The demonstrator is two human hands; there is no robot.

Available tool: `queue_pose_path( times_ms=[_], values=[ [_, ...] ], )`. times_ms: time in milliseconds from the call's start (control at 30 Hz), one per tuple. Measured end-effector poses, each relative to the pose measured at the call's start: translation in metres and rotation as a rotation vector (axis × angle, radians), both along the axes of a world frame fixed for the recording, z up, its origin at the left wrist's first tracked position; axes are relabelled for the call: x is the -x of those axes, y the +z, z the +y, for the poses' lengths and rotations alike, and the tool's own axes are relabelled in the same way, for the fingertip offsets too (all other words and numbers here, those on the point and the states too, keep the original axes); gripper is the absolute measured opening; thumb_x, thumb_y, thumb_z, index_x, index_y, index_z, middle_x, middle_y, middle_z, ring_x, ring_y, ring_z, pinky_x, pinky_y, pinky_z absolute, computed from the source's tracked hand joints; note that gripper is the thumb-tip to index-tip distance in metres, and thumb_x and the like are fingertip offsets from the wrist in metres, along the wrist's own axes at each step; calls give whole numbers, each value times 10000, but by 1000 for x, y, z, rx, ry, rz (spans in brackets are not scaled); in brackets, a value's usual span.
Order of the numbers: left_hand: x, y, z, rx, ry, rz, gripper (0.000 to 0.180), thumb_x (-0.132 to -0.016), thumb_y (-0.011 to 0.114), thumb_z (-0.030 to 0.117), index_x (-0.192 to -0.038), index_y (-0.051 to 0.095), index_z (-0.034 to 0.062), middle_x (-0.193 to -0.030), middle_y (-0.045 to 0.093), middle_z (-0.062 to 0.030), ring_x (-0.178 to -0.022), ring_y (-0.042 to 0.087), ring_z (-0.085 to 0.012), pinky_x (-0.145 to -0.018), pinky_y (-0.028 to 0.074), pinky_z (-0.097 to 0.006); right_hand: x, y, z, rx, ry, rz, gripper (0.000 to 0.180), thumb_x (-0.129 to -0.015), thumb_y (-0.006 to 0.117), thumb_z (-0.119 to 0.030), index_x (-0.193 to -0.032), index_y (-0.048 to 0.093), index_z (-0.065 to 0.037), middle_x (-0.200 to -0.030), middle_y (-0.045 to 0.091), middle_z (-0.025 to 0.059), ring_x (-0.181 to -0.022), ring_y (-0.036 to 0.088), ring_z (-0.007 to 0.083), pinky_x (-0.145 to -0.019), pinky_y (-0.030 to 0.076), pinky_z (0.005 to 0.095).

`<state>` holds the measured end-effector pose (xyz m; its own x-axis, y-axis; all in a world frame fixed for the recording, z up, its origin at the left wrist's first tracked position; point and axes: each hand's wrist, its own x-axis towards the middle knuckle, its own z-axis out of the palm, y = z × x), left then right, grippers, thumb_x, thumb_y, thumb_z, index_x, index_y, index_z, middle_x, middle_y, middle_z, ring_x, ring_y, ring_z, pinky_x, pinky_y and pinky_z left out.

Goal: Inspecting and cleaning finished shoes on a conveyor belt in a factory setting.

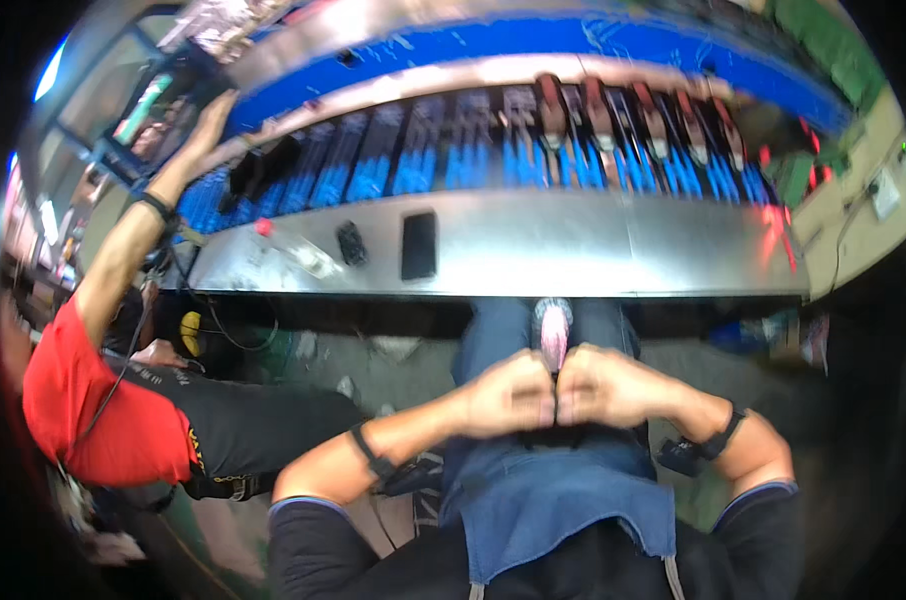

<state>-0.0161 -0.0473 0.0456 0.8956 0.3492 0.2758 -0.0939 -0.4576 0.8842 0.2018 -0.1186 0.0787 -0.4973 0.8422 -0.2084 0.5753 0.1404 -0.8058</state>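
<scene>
Over my lap, my left hand [508,395] and my right hand [603,388] are closed and pressed close together, knuckles nearly touching. Between them an elongated pink-and-white piece [554,338] points away from me, its far end rounded and greyish. A narrow dark part runs down between the two fists. Motion smears the fingers, so the exact grip and the kind of piece cannot be told. The blue apron [563,510] lies beneath my forearms.
A metal ledge [533,240] spans the front, bearing a black phone-like slab [419,245], a small dark object [351,243] and a red knob [263,227]. Beyond it, several brown-topped pieces [598,115] stand on a blue-striped rack. A co-worker in a red shirt [113,410] reaches forward at left.
</scene>
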Motion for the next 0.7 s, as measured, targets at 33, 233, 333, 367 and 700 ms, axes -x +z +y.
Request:
queue_pose_path(
  times_ms=[33, 233, 333, 367, 700],
  values=[
    [10, 4, -29, -160, -210, 63, 104, -862, 649, 163, -885, 580, 89, -845, 510, -44, -820, 515, -233, -761, 425, -373, 16, 1, -27, -244, 357, -180, 222, -798, 751, -252, -901, 666, -74, -837, 650, 85, -821, 629, 254, -752, 468, 381],
    [17, -33, -47, -473, -293, 48, 133, -728, 652, 176, -830, 570, 155, -856, 508, 5, -865, 536, -173, -772, 413, -334, 7, -74, -78, -495, 186, 96, 145, -763, 671, -216, -771, 559, -125, -769, 486, 2, -765, 505, 189, -680, 393, 343],
    [2, -32, -1, -453, -207, 28, 188, -698, 727, 177, -862, 642, 143, -969, 588, 3, -914, 547, -179, -822, 421, -335, -16, -78, -34, -478, 98, 177, 186, -766, 707, -241, -795, 570, -118, -791, 473, 10, -787, 491, 211, -706, 395, 355],
    [-4, -30, 14, -312, -145, 55, 212, -695, 762, 181, -872, 658, 128, -957, 592, -6, -886, 542, -194, -812, 424, -341, -22, -75, -15, -441, 7, 277, 209, -784, 719, -264, -821, 581, -111, -820, 484, 25, -800, 493, 230, -721, 401, 363],
    [-51, -51, 113, 356, 187, 249, 355, -800, 813, 121, -1037, 597, -30, -906, 594, -149, -769, 579, -242, -656, 479, -336, -52, -98, 83, -42, -403, 403, 464, -824, 817, -323, -1016, 532, -11, -900, 519, 89, -775, 499, 224, -668, 435, 324]
  ],
)
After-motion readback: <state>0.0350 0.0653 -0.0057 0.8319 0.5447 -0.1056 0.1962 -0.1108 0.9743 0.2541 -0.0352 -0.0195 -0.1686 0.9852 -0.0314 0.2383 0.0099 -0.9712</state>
